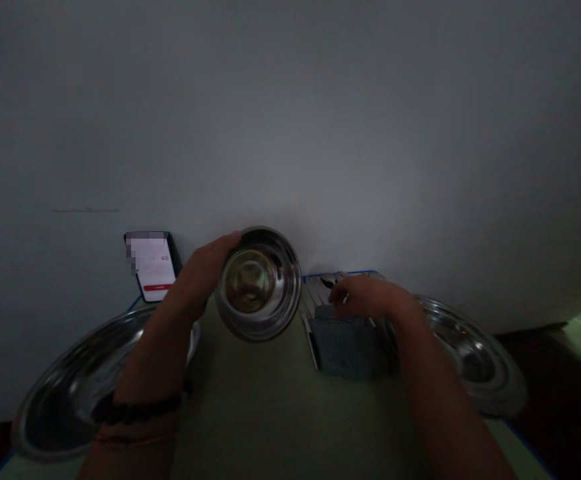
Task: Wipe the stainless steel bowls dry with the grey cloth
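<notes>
My left hand (209,265) grips a shiny steel bowl (286,293) by its left side. The bowl is tilted so that its inside faces me, with a yellowish round reflection or patch in it. My right hand (360,295) is over a folded grey-green cloth (353,350), its fingers curled close to several pieces of metal cutlery (314,293). Whatever those fingers hold, if anything, is too dark and blurred to make out. A slim utensil with a dark handle (313,350) lies along the cloth's left edge.
One large steel basin (45,413) stands at left, partly behind my left forearm; another steel basin (500,380) is at right, behind my right arm. A phone (156,267) with a lit screen leans against the grey wall (290,133). Everything rests on a greenish table (270,413) with blue edges.
</notes>
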`<state>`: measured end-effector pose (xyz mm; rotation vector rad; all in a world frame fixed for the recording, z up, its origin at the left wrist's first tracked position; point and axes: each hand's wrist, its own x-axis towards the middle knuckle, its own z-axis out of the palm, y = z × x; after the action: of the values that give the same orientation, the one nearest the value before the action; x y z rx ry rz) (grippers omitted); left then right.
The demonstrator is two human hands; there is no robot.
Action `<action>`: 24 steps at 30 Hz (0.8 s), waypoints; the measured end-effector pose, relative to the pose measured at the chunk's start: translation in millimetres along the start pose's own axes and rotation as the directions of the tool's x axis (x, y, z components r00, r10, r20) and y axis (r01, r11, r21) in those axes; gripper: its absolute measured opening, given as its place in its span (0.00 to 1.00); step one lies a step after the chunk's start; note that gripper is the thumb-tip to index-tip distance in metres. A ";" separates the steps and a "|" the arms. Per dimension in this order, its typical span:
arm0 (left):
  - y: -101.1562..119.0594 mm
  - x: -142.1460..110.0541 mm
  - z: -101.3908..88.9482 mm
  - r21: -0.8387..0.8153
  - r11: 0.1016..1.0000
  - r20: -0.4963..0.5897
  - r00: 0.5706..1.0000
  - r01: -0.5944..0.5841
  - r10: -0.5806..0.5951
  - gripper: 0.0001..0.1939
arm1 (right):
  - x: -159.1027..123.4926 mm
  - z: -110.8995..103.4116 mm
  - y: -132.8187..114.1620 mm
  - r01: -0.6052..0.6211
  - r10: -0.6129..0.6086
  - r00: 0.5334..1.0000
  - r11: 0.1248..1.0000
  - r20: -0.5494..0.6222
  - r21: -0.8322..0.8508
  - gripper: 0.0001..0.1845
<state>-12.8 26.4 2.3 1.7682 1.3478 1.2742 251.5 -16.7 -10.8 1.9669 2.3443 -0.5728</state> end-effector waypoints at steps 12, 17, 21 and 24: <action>5.1 0.2 2.9 -0.075 0.997 0.036 0.999 0.033 -0.030 0.17 | 31.3 30.2 -14.8 0.015 0.008 0.971 0.995 0.237 -0.096 0.20; -1.2 3.2 -0.8 0.050 0.999 0.036 0.999 -0.010 0.008 0.19 | 17.1 14.9 -8.4 0.066 -0.053 0.984 0.995 0.169 -0.069 0.12; -1.5 1.8 -6.3 0.141 0.987 0.018 0.997 -0.083 0.081 0.23 | -4.2 -2.8 -0.7 0.065 -0.064 0.998 0.997 0.013 -0.052 0.16; 4.4 -0.9 -8.7 0.259 0.960 0.031 0.995 -0.103 0.099 0.25 | -15.8 -12.0 3.3 0.099 -0.089 0.981 0.994 -0.172 0.049 0.16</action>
<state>-19.2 23.2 9.1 2.0447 1.4878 1.1738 260.4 -27.7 3.5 2.0127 2.5605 -0.5007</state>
